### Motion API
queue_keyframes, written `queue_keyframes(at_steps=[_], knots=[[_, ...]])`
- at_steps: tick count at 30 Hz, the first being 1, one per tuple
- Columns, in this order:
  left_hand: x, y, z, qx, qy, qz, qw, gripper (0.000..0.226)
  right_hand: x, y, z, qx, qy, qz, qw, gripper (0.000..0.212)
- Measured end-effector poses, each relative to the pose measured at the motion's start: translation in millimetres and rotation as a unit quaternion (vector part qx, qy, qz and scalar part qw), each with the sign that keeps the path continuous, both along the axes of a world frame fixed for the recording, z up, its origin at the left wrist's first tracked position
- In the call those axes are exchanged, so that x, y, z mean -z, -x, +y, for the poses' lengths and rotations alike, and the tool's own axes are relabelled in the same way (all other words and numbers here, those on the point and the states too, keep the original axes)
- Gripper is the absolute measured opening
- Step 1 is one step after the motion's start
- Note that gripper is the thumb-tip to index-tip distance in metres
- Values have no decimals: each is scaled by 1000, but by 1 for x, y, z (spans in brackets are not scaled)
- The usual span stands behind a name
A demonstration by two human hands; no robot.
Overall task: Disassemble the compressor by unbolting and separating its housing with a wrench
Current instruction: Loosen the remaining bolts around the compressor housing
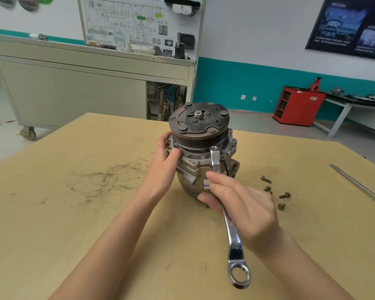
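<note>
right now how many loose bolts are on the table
4, on the table right of the compressor: farthest bolt, one below it, one further right, one nearest. The right hand may hide more.

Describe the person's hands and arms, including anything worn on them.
The left hand and the right hand are both bare: no gloves, rings or tape show. The forearms are uncovered all the way to the picture's edge, with no sleeves, watch or bracelet in view.
</note>
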State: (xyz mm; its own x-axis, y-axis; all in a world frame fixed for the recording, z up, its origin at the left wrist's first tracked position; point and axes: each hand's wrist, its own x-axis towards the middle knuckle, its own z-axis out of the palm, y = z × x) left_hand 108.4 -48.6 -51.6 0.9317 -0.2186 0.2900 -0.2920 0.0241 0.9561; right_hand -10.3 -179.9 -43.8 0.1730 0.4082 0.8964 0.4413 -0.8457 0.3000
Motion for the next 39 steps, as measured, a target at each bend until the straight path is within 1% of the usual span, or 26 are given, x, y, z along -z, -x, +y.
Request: queue_keyframes(at_steps=[2, 7, 10, 12, 15, 23, 25, 28, 29, 30, 31, 32, 33, 34, 35, 37, 39], knots=[[0, 0, 0, -3, -2, -1, 1000, 44, 6, -3, 0, 4, 3, 0, 1000, 30], [-2, 0, 0, -5, -10, 5, 1000, 45, 16, -3, -1, 8, -14, 15, 1000, 29], [-2, 1, -1, -3, -6, 3, 1000, 46, 25, 1, -2, 13, -61, 56, 996, 31], [-2, 1, -1, -1, -3, 4, 1000, 46, 28, 5, -3, 7, -111, 83, 990, 28], [-1, 0, -1, -2, -1, 8, 1000, 46, 27, 6, -5, 11, -157, 97, 983, 25], [0, 0, -1, -5, -1, -1, 1000, 46, 26, 6, 5, 104, -84, 63, 989, 22], [1, 0, 0, -2, -2, -2, 1000, 46, 24, 7, 4, 89, -89, 80, 989, 23], [1, 0, 1, 3, -7, 3, 1000, 47, 17, 7, -19, -11, -136, 151, 979, 24], [1, 0, 1, 5, -8, 6, 1000, 47, 13, 6, -30, -64, -168, 199, 963, 25], [0, 0, 1, 5, -10, 6, 1000, 48, 8, 5, -41, -129, -216, 267, 930, 26], [0, 0, 1, 4, -12, 5, 1000, 48, 2, 3, -51, -196, -274, 342, 877, 27], [-1, 1, 1, 3, -13, 2, 1000, 49, -4, -1, -60, -252, -325, 407, 816, 27], [-1, 0, 1, 2, -12, 1, 1000, 49, -9, -6, -67, -286, -365, 457, 759, 27], [-1, 0, 1, 0, -11, 0, 1000, 49, -13, -12, -74, -301, -394, 493, 715, 28], [-2, 1, 1, -1, -10, -2, 1000, 48, -16, -19, -80, -307, -413, 521, 681, 29], [-2, 1, 1, 0, -11, -4, 1000, 48, -20, -33, -87, -318, -445, 557, 625, 30], [-1, 1, 1, 1, -11, -5, 1000, 48, -22, -44, -91, -341, -471, 569, 582, 30]])
